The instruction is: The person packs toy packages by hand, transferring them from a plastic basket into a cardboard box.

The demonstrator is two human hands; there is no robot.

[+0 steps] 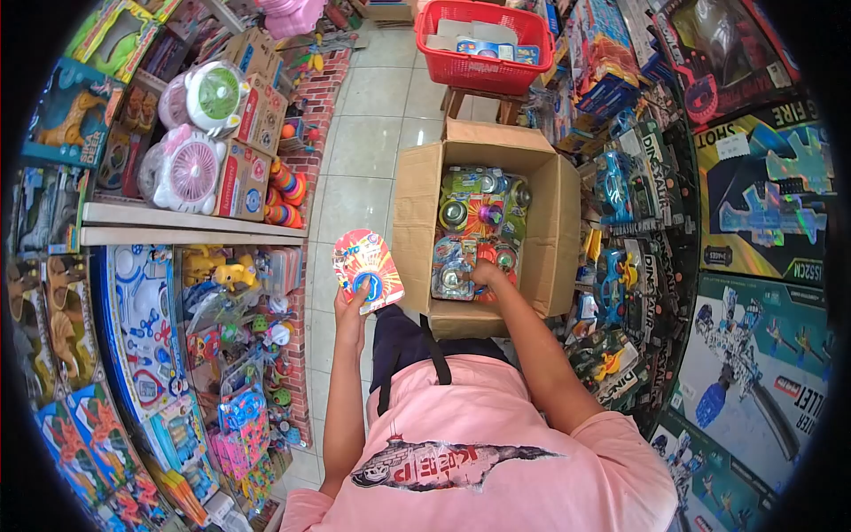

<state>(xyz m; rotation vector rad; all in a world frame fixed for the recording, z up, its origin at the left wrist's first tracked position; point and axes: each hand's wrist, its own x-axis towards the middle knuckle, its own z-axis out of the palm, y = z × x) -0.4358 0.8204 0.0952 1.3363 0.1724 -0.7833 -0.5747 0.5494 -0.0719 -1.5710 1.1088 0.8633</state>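
My left hand [352, 300] is closed on the lower part of a carded yo-yo pack [370, 257], held up to the left of the box. The card is red and yellow with a sunburst print, and a blue round piece sits near its lower end. My right hand [485, 273] is down inside an open cardboard box [545, 213], touching blister-packed toys [454, 213]. Its fingers point down among the packs and are mostly hidden, so their grip does not show. Shiny round pieces show through the clear blisters in the box.
A red plastic basket [483, 69] with boxes in it stands on a wooden stool [507, 111] beyond the carton. Toy shelves [191, 230] line the left side, with fans [183, 173] on top. Boxed toys [745, 355] are stacked along the right. Tiled floor [362, 115] runs between.
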